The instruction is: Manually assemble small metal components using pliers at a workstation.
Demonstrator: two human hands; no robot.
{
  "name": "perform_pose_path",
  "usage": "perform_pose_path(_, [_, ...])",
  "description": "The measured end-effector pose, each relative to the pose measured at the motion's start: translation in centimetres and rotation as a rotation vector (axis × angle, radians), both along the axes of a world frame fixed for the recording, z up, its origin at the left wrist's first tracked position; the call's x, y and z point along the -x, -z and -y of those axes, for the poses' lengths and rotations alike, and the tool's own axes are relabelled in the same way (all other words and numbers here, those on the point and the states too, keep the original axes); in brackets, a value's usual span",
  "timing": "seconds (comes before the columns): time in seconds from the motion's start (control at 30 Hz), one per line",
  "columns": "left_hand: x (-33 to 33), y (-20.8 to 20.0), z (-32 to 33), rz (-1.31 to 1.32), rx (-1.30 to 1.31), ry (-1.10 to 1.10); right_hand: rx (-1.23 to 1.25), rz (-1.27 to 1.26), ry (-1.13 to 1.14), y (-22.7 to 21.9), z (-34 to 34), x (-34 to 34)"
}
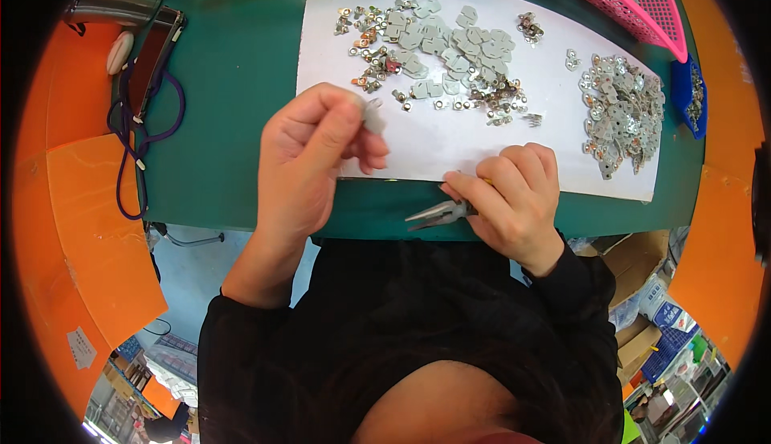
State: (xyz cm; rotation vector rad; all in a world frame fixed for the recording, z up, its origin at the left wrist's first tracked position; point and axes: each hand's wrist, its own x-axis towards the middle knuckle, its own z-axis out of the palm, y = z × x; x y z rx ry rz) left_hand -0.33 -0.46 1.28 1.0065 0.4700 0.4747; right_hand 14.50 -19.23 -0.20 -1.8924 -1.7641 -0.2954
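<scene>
With your left hand [303,145] pinching the part [373,120] and right hand [514,197] wrapped round slightly parted pliers [442,213], align before squeezing.

L hand [317,135] up & pinching, R hand [512,201] lower & curled.

A small, flat light-grey piece [373,117] stands pinched, partly hidden, in the left fingers [333,129], while metal-nosed pliers [442,213], jaws slightly parted, point left from the right fingers [480,193] at the tabletop's [365,211] near edge.
</scene>
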Motion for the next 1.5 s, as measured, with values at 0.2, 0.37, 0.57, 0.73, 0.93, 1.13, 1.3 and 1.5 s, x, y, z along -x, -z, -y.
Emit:
perform_pose_path(0.2, [-1.7, 0.1, 0.7, 0.090, 0.358, 0.243, 0.007, -0.131, 0.035, -0.5, 1.2, -1.4])
perform_pose_path(0.37, [-3.7, -0.6, 3.8, -0.013, 0.657, 0.314, -0.237, -0.508, 0.163, -1.4, 0.6, -1.7])
perform_pose_path(0.57, [-4.2, -0.4, 4.8, 0.177, 0.785, 0.461, -0.368, -0.657, 0.133, -1.6, -0.6, -1.7])
perform_pose_path(0.73, [-4.2, -0.7, 4.8, 0.084, 0.678, 0.415, -0.309, -0.428, 0.207, -1.5, 0.3, -2.4])
perform_pose_path(0.93, [-4.3, -1.1, 5.1, 0.042, 0.558, 0.359, -0.306, 0.054, 0.191, -2.0, 0.4, -2.8])
perform_pose_path(1.13, [-4.4, -1.0, 4.9, 0.076, 0.606, 0.442, -0.327, 0.053, 0.212, -1.7, 0.1, -2.8])
perform_pose_path(1.3, [-5.1, -1.2, 6.2, 0.011, 0.697, 0.422, -0.471, -0.472, 0.202, -1.4, -0.3, -1.3])
perform_pose_path(1.5, [-6.0, -1.7, 7.5, -0.019, 0.771, 0.496, -0.625, -0.496, 0.232, -1.1, -0.9, -1.3])
